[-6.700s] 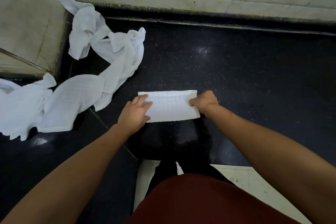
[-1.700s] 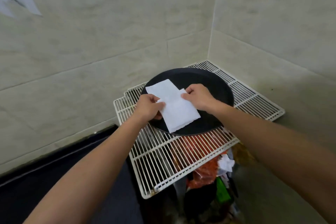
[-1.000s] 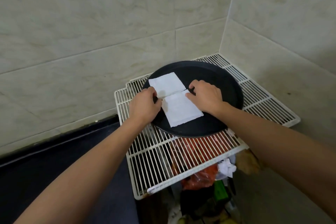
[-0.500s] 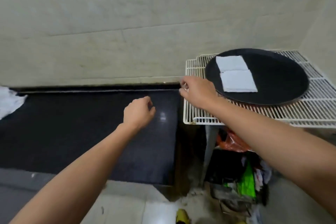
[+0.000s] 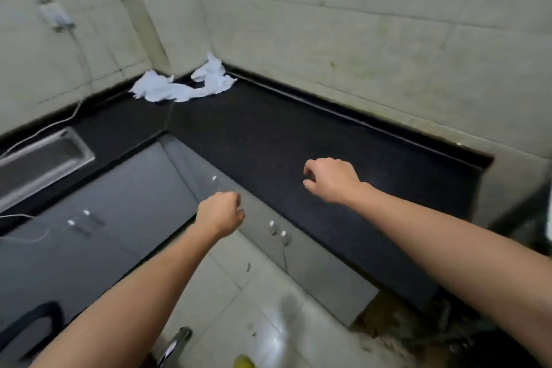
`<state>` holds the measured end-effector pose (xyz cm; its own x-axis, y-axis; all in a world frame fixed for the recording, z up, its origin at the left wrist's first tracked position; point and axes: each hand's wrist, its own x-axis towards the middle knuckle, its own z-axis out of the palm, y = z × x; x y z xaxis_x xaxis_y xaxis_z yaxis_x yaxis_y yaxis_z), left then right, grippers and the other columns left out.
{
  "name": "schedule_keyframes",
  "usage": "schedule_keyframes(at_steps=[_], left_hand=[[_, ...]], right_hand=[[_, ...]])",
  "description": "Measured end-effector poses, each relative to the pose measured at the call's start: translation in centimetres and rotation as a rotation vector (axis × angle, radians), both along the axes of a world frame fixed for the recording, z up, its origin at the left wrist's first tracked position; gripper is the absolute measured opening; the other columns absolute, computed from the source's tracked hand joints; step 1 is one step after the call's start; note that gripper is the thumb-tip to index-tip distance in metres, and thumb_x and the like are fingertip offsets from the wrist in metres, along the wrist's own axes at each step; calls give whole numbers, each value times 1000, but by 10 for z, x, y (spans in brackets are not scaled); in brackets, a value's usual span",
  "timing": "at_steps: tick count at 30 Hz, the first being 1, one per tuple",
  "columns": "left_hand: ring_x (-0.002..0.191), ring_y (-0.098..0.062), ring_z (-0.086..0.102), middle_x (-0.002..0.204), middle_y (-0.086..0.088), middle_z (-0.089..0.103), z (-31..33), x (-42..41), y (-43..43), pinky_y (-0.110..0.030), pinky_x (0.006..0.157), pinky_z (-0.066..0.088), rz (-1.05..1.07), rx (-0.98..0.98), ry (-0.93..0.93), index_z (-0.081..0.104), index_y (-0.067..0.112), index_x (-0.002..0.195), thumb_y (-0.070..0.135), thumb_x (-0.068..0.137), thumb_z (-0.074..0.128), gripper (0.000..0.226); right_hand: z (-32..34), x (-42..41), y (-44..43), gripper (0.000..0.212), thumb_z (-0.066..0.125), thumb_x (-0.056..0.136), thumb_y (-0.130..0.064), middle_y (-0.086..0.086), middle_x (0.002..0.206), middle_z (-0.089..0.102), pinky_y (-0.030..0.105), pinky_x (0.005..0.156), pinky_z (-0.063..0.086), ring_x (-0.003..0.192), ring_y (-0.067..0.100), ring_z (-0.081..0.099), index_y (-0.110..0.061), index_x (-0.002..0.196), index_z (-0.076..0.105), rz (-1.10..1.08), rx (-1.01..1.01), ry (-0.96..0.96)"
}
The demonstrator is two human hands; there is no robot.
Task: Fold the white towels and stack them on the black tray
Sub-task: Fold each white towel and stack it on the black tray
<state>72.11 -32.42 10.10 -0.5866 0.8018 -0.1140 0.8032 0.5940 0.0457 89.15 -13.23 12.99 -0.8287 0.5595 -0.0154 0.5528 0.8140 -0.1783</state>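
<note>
**Both hands empty, fingers loosely curled**

The left hand (image 5: 219, 212) sits just left of the frame's centre, back upward, its fingers curled loosely under and holding nothing. The bare left forearm (image 5: 134, 293) runs down to the lower left corner. The right hand (image 5: 331, 179) is higher and right of centre, knuckles up, fingers loosely bent, the thumb a little apart below them, also empty. The bare right forearm (image 5: 448, 233) stretches to the lower right edge. The hands are apart.
</note>
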Motion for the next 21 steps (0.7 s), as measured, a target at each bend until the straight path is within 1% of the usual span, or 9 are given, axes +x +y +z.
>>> schedule_keyframes(at_steps=[2, 5, 10, 15, 18, 21], left_hand=[[94, -30, 61, 102, -9, 65, -1, -49, -32, -33, 72, 47, 40, -19, 8, 59, 15, 93, 29, 86, 50, 18], [99, -30, 60, 107, -8, 65, 5, -118, -75, -33, 75, 47, 86, -46, 40, 59, 16, 101, 31, 89, 49, 22], [102, -29, 60, 110, -8, 65, 15, -212, -125, -33, 76, 47, 191, -76, 56, 60, 16, 105, 29, 88, 50, 24], [100, -30, 60, 108, -9, 65, 9, -278, -126, -33, 74, 46, 247, -42, 4, 60, 14, 105, 28, 88, 52, 23], [99, -30, 60, 107, -9, 66, -5, -308, -110, -33, 74, 47, 249, -36, -40, 61, 14, 104, 28, 88, 52, 23], [102, -31, 60, 111, -9, 65, -13, -354, -85, -33, 76, 46, 241, -42, -51, 60, 14, 105, 29, 88, 52, 24]], right_hand=[[-6, -57, -20, 24, 52, 91, -36, -1, 108, 66, 34, 71, 43, 96, 26, 62, -25, 110, 59, 42, -5, -6], [-12, -136, -48, 26, 53, 89, -36, 3, 113, 64, 36, 77, 44, 102, 29, 61, -25, 112, 59, 85, -13, -22], [-16, -240, -86, 27, 52, 89, -35, 4, 114, 65, 35, 75, 43, 103, 30, 61, -25, 113, 59, 169, -30, -49], [-19, -323, -81, 30, 53, 88, -37, 5, 114, 64, 35, 73, 42, 103, 30, 61, -24, 114, 58, 220, -17, -73], [-29, -366, -64, 27, 54, 87, -37, 3, 113, 65, 35, 73, 43, 102, 29, 61, -26, 111, 59, 218, -37, -101], [-43, -418, -38, 24, 54, 87, -37, 2, 111, 65, 35, 74, 44, 101, 27, 61, -27, 108, 59, 214, -62, -123]])
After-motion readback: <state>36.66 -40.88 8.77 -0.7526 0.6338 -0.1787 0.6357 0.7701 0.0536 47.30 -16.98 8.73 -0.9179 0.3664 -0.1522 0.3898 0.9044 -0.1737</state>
